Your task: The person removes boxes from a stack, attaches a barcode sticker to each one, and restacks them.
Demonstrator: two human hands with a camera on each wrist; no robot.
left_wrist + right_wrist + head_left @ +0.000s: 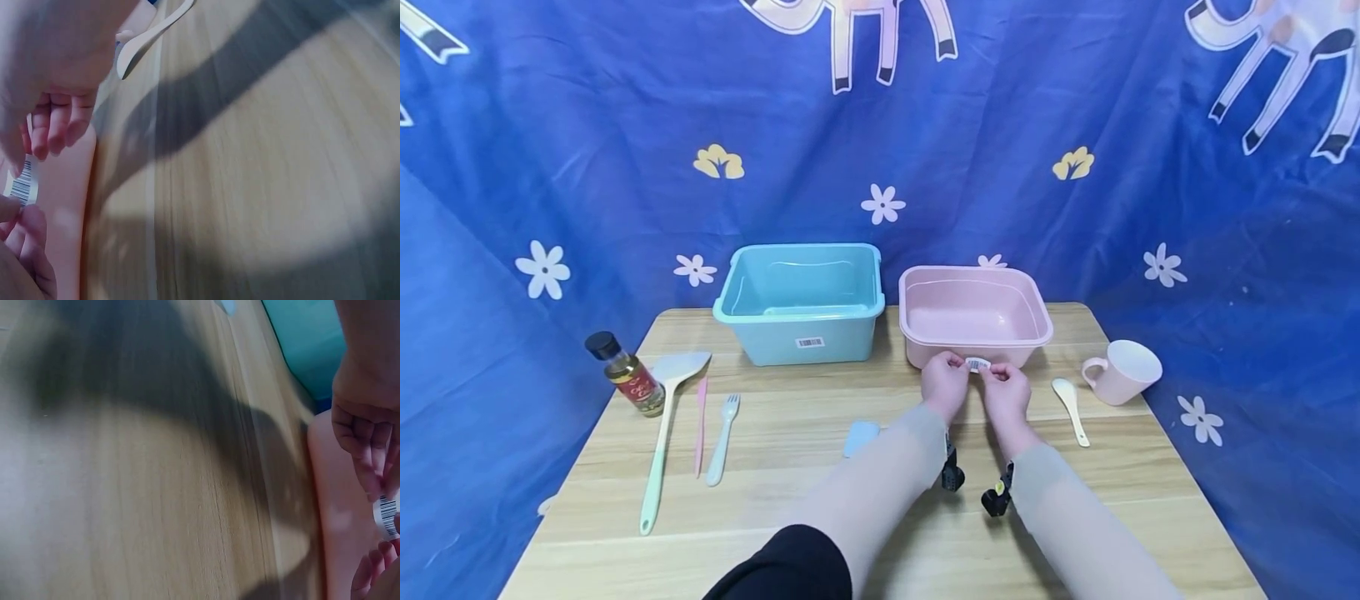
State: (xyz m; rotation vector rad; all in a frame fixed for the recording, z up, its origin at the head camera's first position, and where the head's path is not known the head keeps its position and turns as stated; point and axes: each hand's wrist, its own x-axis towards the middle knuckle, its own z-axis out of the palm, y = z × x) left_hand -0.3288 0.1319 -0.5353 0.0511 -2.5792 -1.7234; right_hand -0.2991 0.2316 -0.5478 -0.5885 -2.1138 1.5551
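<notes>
Barcode sticker [977,365] — white, small — on the pink basin's [975,317] front wall.

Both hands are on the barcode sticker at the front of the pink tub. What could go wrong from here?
The barcode sticker is pinched between the left hand and right hand, so it may tear or leave residue on the pink tub.
Nothing braces the tub, so a pull could slide it toward the table edge.
The white spoon and pink mug lie close by the right hand; a sudden release might knock them.
</notes>
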